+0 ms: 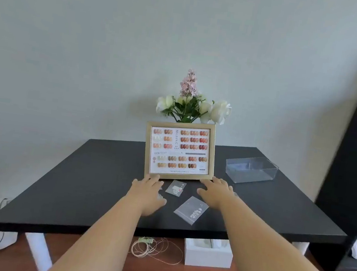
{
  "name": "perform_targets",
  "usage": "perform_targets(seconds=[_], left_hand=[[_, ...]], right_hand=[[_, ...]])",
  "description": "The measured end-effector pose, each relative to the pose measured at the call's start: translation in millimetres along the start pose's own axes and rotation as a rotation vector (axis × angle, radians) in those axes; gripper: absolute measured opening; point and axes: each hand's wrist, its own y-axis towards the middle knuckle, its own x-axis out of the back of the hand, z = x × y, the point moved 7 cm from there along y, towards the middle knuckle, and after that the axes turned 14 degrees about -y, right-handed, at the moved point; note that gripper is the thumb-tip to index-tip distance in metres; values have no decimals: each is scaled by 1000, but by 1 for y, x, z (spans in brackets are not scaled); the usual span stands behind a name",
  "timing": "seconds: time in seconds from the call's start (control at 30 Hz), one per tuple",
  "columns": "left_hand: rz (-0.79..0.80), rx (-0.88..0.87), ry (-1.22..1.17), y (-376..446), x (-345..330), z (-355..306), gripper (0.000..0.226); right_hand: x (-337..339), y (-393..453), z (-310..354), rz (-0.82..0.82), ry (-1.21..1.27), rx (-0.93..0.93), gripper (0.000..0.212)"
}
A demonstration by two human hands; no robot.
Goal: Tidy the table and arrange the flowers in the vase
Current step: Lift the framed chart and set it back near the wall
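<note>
your hands (149,191) (215,192), fingers spread, reach the frame (179,151); it looks stiff and light, so grip its side edges.

The black surface (90,169) lies bare across its whole left half, giving open passage there. At centre frame the upright gold picture frame (179,151) blocks the way to the flowers (192,105) directly behind it. Two small plastic bags (190,209) lie between the left hand (148,190) and right hand (216,192), just below the frame. At right, a clear plastic box (251,169) stands apart, with a bare strip between it and the frame.
</note>
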Motion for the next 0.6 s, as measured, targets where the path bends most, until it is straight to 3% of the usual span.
perform_targets(seconds=[0.1,0.23,0.6], left_hand=[[14,54,-41,-1,-25,17,67],[-90,13,-115,-3,-53,33,54],[-34,30,-80,3,-80,46,74]], right_hand=[[-21,7,6,17,-28,10,54],[-64,11,2,26,-43,-20,53],[-88,46,0,-81,-93,-14,56]])
